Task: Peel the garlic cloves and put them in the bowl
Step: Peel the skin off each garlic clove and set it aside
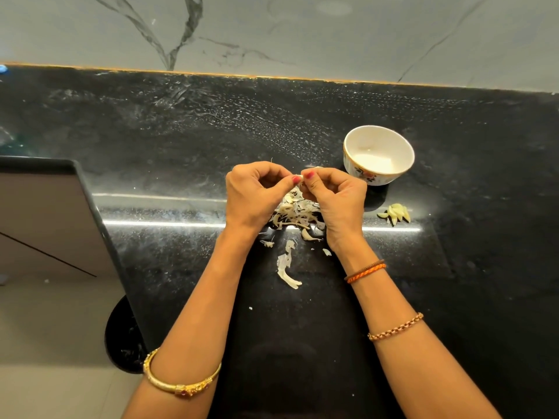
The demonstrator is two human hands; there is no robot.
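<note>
My left hand and my right hand meet above the black counter and pinch one small garlic clove between thumbs and fingertips. Only a pale tip of the clove shows between the red-painted nails. Below the hands lies a heap of papery garlic skins. A white bowl with a floral print stands to the upper right of my right hand; its inside looks bare. Several peeled yellowish cloves lie on the counter below the bowl.
A long strip of skin and small scraps lie nearer to me. The black stone counter ends in a drop on the left, with floor and a dark round bin below. A marble wall backs the counter.
</note>
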